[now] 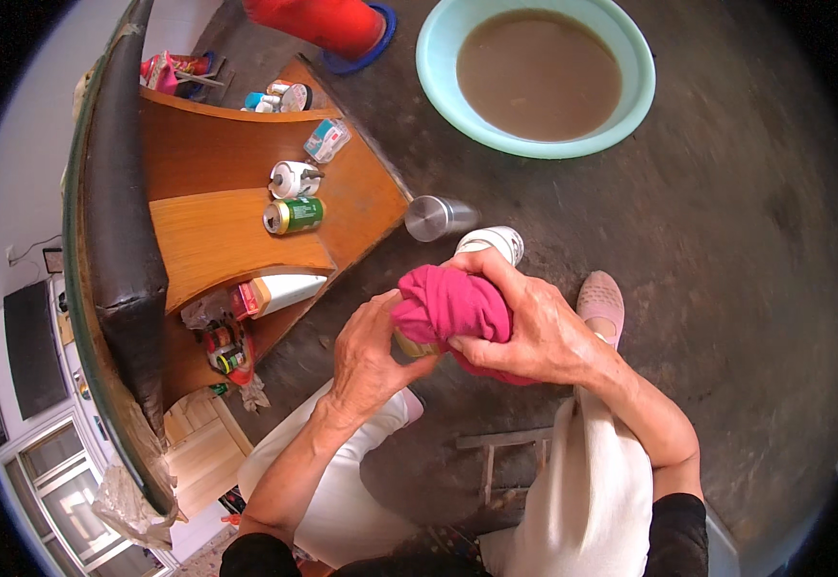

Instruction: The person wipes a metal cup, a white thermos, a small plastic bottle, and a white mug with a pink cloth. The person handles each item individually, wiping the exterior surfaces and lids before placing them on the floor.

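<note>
Pink cloth, R hand grip closed on it.
L hand grip curled round yellowish obj., part-hidden; poss. slip if cloth bunches.

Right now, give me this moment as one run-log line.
right hand: gripping magenta cloth | left hand: cupped at the cloth's left side | aqua basin: on floor, holding murky brown water

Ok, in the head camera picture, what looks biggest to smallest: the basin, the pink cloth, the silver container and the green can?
1. Basin
2. Pink cloth, though it's nearer the camera
3. Silver container and green can: too alike to rank
</note>
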`<state>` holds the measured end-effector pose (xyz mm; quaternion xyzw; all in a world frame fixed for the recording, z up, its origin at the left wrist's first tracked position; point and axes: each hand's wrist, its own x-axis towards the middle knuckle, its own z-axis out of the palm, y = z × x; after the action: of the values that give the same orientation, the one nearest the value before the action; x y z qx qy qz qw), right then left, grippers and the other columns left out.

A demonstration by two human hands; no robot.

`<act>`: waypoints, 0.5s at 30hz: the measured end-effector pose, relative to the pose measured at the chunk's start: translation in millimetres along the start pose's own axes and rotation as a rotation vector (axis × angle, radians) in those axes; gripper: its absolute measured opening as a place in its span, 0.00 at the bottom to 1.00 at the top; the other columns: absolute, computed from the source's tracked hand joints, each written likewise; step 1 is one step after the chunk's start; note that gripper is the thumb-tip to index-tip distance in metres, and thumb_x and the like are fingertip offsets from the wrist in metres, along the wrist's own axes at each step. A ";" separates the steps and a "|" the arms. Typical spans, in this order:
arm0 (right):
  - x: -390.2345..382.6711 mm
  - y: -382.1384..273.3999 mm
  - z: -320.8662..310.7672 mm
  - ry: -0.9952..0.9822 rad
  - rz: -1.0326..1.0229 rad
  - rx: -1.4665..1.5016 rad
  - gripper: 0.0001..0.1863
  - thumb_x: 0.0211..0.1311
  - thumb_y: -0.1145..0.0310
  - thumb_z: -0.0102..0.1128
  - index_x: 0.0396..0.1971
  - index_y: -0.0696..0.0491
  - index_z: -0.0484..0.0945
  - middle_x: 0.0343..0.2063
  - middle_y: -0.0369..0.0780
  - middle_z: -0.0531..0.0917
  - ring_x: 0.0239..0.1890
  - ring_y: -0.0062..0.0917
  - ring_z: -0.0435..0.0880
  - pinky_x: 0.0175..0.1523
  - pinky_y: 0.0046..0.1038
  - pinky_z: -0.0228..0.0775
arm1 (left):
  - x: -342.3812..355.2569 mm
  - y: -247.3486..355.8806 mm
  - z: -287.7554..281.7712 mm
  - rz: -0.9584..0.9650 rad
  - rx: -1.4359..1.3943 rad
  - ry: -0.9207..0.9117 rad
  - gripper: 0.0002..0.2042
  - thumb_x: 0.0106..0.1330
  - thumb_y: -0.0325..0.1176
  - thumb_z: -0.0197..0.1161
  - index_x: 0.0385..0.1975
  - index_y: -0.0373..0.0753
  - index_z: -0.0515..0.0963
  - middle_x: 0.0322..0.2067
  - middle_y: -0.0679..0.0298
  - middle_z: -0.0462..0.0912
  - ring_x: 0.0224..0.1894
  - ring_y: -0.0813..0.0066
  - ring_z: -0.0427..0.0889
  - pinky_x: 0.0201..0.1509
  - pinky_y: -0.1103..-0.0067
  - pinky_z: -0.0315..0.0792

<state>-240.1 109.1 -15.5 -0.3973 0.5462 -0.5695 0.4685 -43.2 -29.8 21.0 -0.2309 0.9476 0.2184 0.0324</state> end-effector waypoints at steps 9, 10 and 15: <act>-4.4 38.9 3.5 0.207 0.160 0.002 0.30 0.50 0.60 0.67 0.53 0.56 0.69 0.37 0.53 0.83 0.42 0.47 0.85 0.49 0.41 0.75 | 4.5 9.1 4.0 0.018 0.007 -0.054 0.32 0.41 0.33 0.80 0.50 0.36 0.74 0.44 0.56 0.80 0.46 0.55 0.80 0.51 0.67 0.75; -4.2 36.8 1.4 0.222 0.171 -0.034 0.30 0.51 0.60 0.67 0.53 0.56 0.69 0.37 0.53 0.83 0.42 0.47 0.85 0.49 0.41 0.76 | 5.1 9.4 2.9 0.022 0.013 -0.051 0.32 0.41 0.32 0.80 0.50 0.36 0.74 0.44 0.56 0.80 0.46 0.55 0.80 0.52 0.67 0.75; -6.5 40.0 -9.8 0.375 0.208 -0.108 0.29 0.52 0.63 0.68 0.53 0.56 0.70 0.38 0.53 0.84 0.43 0.43 0.86 0.50 0.38 0.77 | 5.2 9.6 2.9 0.032 -0.067 -0.015 0.33 0.41 0.31 0.80 0.52 0.38 0.74 0.46 0.56 0.81 0.48 0.56 0.80 0.55 0.67 0.74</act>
<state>-244.0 119.3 -55.8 -0.2504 0.6916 -0.5518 0.3930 -52.3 -23.1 21.4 -0.2150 0.9431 0.2521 0.0281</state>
